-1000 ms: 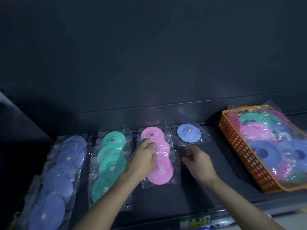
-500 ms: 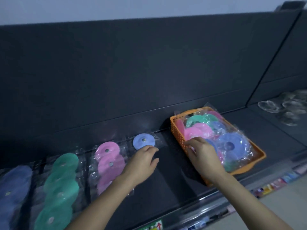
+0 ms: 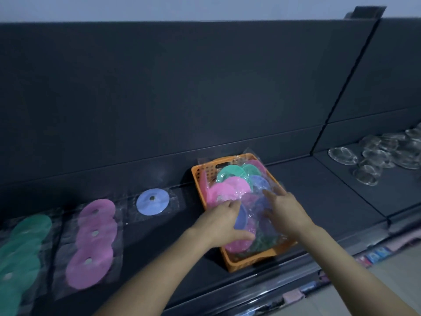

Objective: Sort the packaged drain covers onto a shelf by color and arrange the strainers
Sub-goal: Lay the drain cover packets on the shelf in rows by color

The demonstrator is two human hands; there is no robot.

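Note:
An orange basket (image 3: 198, 179) stands on the dark shelf (image 3: 159, 236), filled with packaged drain covers in pink (image 3: 230, 188), green (image 3: 230, 173) and blue (image 3: 259, 181). My left hand (image 3: 219, 223) reaches into the basket, with fingers above and thumb below a blue packaged cover (image 3: 241, 217). My right hand (image 3: 286, 212) rests with spread fingers on the plastic wraps beside it. On the shelf to the left lie a row of green covers (image 3: 22, 247), a row of pink covers (image 3: 93, 238) and a single blue cover (image 3: 153, 201).
Several clear strainers (image 3: 376, 156) lie on the neighbouring shelf section at the right, past a divider (image 3: 319, 137). A dark back panel rises behind the shelf. Price labels (image 3: 373, 256) run along the front edge.
The view has swung to the right. Both hands left the pink row and moved into the orange basket, and the left hand now holds a blue packaged cover.

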